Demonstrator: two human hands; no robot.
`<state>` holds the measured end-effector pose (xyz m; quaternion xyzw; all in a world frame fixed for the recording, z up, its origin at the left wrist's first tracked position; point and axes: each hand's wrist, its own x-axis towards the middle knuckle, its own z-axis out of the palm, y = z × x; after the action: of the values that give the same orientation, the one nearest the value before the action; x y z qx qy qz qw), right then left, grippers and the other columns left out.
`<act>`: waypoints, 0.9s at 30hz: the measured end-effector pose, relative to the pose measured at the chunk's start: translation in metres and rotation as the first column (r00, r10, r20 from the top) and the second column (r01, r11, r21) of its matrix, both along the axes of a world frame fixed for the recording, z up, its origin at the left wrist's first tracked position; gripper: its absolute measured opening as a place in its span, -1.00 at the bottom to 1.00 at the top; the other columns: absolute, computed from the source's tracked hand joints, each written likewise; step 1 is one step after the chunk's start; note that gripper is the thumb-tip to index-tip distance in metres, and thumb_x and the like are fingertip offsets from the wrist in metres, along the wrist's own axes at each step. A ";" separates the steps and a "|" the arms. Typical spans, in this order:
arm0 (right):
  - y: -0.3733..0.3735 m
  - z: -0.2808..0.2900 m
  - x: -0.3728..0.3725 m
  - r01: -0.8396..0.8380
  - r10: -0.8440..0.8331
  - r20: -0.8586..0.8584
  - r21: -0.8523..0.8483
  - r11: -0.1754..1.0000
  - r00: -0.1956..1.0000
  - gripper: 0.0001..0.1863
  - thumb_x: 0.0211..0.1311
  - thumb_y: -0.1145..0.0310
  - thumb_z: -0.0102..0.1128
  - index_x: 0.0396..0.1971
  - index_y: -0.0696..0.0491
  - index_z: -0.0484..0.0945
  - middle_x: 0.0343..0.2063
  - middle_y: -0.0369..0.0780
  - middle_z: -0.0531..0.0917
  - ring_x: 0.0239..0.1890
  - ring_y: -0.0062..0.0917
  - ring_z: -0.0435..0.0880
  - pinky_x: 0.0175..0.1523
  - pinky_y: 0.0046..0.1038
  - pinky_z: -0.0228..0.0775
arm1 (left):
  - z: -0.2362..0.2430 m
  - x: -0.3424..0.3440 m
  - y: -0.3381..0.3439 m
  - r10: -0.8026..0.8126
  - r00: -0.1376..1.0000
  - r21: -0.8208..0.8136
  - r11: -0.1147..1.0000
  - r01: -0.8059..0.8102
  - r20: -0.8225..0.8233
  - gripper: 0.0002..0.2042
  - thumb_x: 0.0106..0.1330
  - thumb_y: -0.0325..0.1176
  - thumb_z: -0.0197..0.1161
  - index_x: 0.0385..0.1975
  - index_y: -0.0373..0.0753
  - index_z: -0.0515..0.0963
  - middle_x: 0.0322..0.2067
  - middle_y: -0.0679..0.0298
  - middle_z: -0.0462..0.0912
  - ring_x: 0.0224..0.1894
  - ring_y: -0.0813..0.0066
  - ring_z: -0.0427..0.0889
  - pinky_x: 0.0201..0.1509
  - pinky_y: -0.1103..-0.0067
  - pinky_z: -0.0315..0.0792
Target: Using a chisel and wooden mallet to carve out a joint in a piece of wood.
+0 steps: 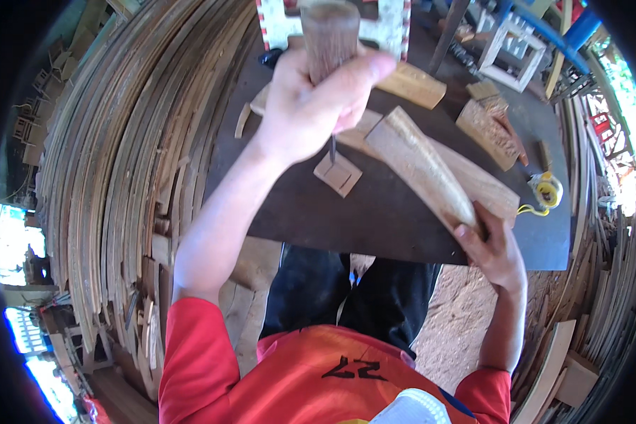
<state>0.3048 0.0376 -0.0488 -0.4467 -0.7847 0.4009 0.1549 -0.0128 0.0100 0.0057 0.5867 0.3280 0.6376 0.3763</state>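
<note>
Chisel [330, 42] fisted in left hand [311, 99], blade over small wood block [338, 174]; right hand [493, 247] clamps tapered plank [420, 166] near end. Stiff, light wood.

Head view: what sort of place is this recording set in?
Most likely an open-air woodworking shop. Long bent wooden strips are stacked beside a dark worktable strewn with cut wood pieces. The left hand grips a wooden-handled tool; the right hand steadies a tapered wooden piece.

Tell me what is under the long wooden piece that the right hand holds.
The long wooden piece lies across another pale plank on the dark table. The right hand covers its near end.
</note>
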 end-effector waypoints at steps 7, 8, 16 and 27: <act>-0.003 0.021 -0.007 0.056 -0.052 0.027 -0.172 0.984 0.998 -0.38 0.18 0.08 0.33 -0.05 0.39 0.48 -0.54 0.07 0.60 -0.48 -0.24 0.67 -0.31 -0.35 0.46 | 0.002 0.014 -0.003 0.074 0.997 -0.093 0.993 -0.073 0.003 -0.72 0.29 -0.29 0.33 -0.63 -0.17 0.46 -0.74 0.52 0.38 -0.71 0.79 0.28 -0.65 0.69 0.11; -0.002 0.015 -0.003 0.017 -0.016 0.011 -0.087 0.996 1.000 -0.35 0.20 0.06 0.32 -0.01 0.39 0.46 -0.55 -0.02 0.59 -0.53 -0.37 0.62 -0.39 -0.41 0.41 | -0.001 0.017 -0.003 0.071 0.997 -0.112 0.991 -0.067 0.024 -0.74 0.27 -0.29 0.36 -0.61 -0.18 0.47 -0.71 0.52 0.40 -0.68 0.79 0.30 -0.62 0.69 0.12; -0.004 0.011 -0.004 -0.018 0.018 -0.011 -0.029 0.999 1.000 -0.40 0.21 0.07 0.30 -0.01 0.32 0.48 -0.61 -0.17 0.57 -0.62 -0.58 0.56 -0.54 -0.51 0.35 | 0.004 0.015 -0.005 0.013 0.992 -0.143 0.990 0.006 0.129 -0.75 0.29 -0.32 0.34 -0.57 -0.19 0.43 -0.70 0.52 0.32 -0.69 0.80 0.22 -0.64 0.69 0.05; 0.001 0.021 0.009 0.033 -0.070 -0.189 -0.193 0.981 0.980 -0.47 0.26 0.06 0.24 -0.10 0.30 0.52 -0.59 -0.25 0.55 -0.63 -0.64 0.51 -0.58 -0.58 0.32 | -0.002 0.013 0.005 0.024 0.989 -0.027 0.999 -0.020 0.145 -0.78 0.37 -0.43 0.18 -0.56 -0.24 0.42 -0.74 0.49 0.28 -0.74 0.79 0.13 -0.67 0.69 -0.02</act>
<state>0.3133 0.0382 -0.0277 -0.4383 -0.7123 0.5111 0.1980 0.0001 0.0151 0.0035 0.5302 0.3141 0.6787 0.3995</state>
